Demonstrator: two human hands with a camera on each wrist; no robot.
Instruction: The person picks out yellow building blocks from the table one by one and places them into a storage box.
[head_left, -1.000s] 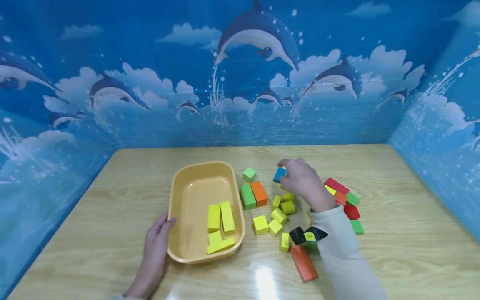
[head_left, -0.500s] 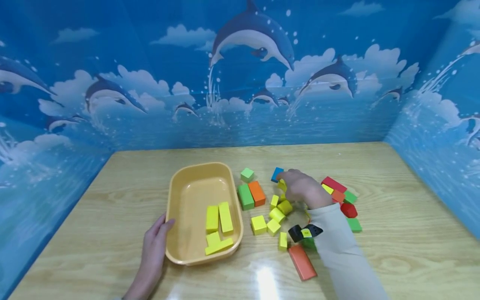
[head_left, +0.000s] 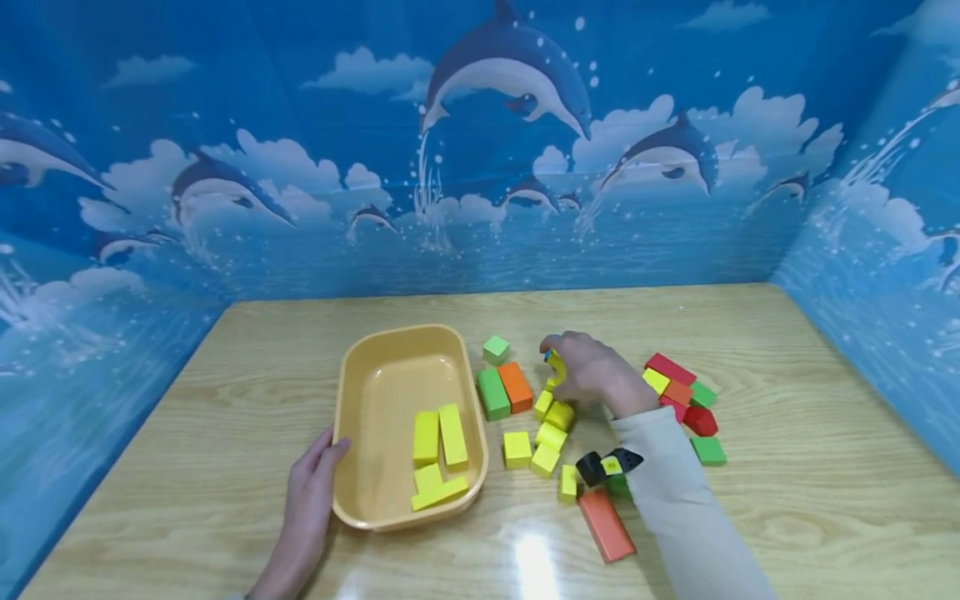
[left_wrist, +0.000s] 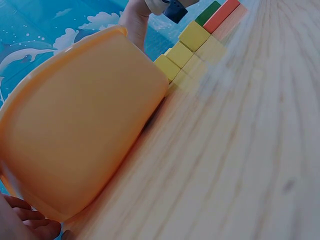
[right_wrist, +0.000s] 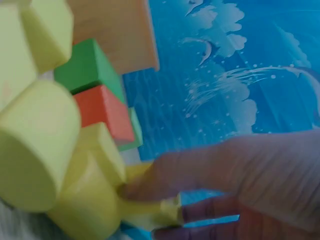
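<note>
The right hand's grip (head_left: 596, 367) is reaching further left than before, its thumb and fingers now closing around the yellow arch (head_left: 556, 367), which is shifting left too. The fingers are now hiding all but a sliver of the blue block (head_left: 547, 357). The farther yellow cylinder (head_left: 558, 415) and the small yellow block (head_left: 543, 405) are sitting further left.

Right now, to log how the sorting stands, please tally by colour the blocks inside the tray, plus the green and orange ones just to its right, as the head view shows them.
Yellow blocks inside the tray: 4
Green blocks right of the tray: 2
Orange block right of the tray: 1
Total: 7
</note>
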